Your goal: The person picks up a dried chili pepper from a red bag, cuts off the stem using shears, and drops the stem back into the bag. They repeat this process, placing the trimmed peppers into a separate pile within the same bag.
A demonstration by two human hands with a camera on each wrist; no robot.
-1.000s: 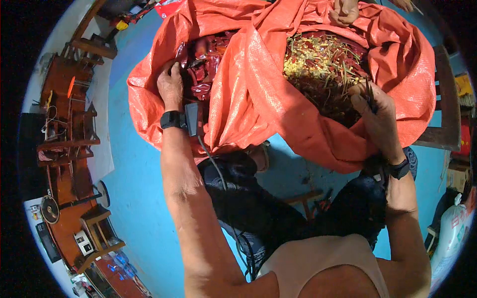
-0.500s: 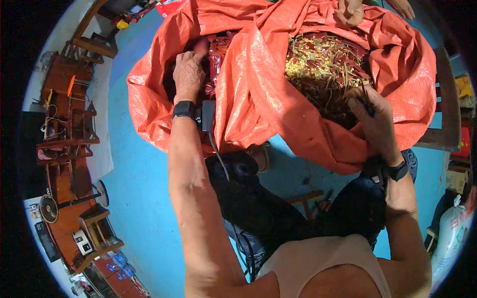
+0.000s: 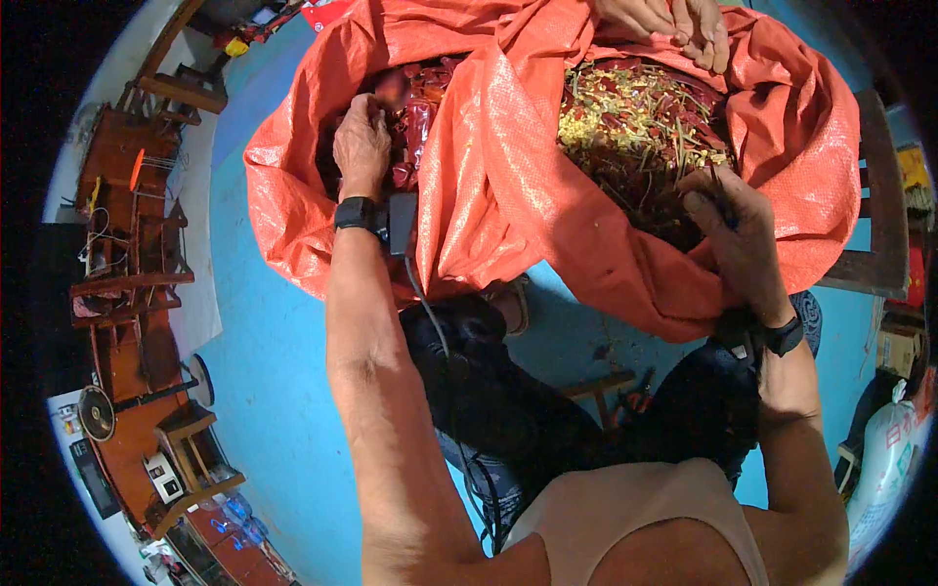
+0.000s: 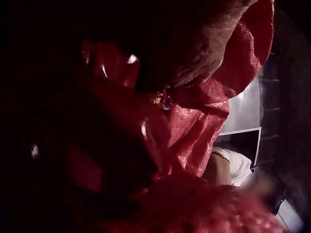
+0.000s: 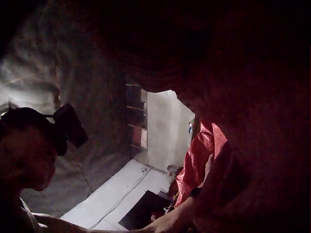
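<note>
Dried red chilies (image 3: 422,119) fill the left side of a large orange woven sack (image 3: 479,186). My left hand (image 3: 362,146) reaches in among them with its fingertips down in the pile; I cannot tell if it grips one. Its wrist view is dark, with glossy red chili skins (image 4: 150,131) close by. At the right opening, over a heap of cut chili pieces, stems and yellow seeds (image 3: 611,122), my right hand (image 3: 738,220) holds dark scissors (image 3: 721,190), blades pointing up and away. Palm shadow fills most of the right wrist view.
Another person's hands (image 3: 674,24) work at the far rim of the right opening. A wooden chair (image 3: 884,195) stands at right, with a white filled bag (image 3: 884,449) below. Wooden furniture (image 3: 127,293) lines the left. A black cable (image 3: 445,342) hangs from my left wrist.
My left hand has moved right and deeper into the chilies from the sack's left rim. The right hand with the scissors barely moves. The other person's hands have come further into view.
</note>
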